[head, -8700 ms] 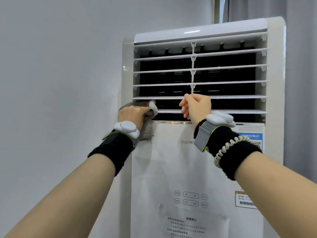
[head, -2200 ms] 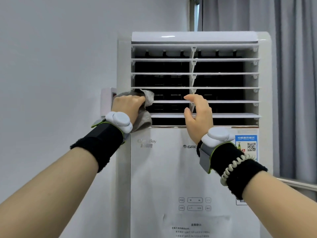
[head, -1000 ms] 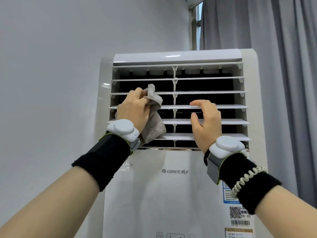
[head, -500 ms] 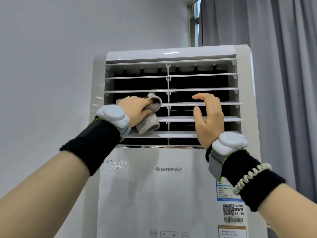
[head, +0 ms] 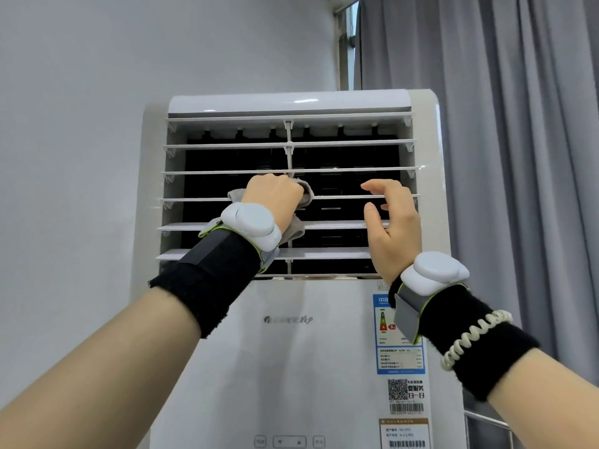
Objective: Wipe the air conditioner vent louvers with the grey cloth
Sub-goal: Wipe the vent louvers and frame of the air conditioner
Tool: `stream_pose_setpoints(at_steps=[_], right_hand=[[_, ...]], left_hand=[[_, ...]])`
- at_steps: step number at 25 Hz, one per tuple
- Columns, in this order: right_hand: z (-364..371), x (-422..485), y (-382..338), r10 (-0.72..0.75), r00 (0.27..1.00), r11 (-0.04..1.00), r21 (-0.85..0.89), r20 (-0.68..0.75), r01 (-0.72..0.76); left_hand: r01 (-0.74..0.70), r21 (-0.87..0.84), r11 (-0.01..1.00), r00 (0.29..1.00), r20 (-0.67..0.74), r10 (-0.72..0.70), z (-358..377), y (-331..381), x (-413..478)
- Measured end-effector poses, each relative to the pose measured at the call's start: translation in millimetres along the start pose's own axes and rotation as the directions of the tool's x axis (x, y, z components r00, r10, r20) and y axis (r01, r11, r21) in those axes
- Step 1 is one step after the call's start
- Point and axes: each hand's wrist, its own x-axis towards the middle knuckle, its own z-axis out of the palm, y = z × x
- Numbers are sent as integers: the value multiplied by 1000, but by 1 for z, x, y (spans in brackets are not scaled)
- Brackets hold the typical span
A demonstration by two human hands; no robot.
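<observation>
Holding the cloth (head: 299, 202) bunched tight in its fingers, the left hand (head: 270, 197) presses it on a middle louver (head: 194, 199) of the air conditioner (head: 291, 351), near the center bar. The right hand (head: 393, 228) is open, fingers curled apart over the same louver's right side.

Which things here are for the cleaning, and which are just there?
For the cleaning:
grey cloth
left hand gripping it
vent louvers
right hand, open at a louver

Just there:
curtain
wall
blue label
button panel
</observation>
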Motion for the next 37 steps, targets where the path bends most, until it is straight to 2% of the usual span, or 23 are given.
stream_pose_setpoints(at_steps=[9,15,17,21,24,27,34,37], right_hand=[[-5,-2,8,-18,1000,1000,-14,-11,18],[-31,7,15,-14,1000,994,-107,13,16],[-45,12,24,28,999,983,-183,20,-24],[-71,13,52,244,966,909,-367,91,-195],[-77,2,66,321,924,898,-377,211,-226],[-74,0,64,323,915,909,-348,241,-229],[-63,4,58,283,940,862,-479,190,-163],[-52,0,50,242,967,853,-492,81,-172]], left_hand=[[11,-133,991,996,-89,-23,-8,35,7],[-97,-328,940,989,-135,55,-31,89,24],[-130,-354,926,984,-161,77,-38,113,33],[-127,-382,915,977,-206,49,-38,135,41],[-130,-391,911,970,-240,35,-24,138,43],[-130,-413,901,962,-274,13,-15,133,45],[-100,-424,900,955,-296,-34,-1,98,29],[-96,-409,908,911,-404,-86,6,75,14]])
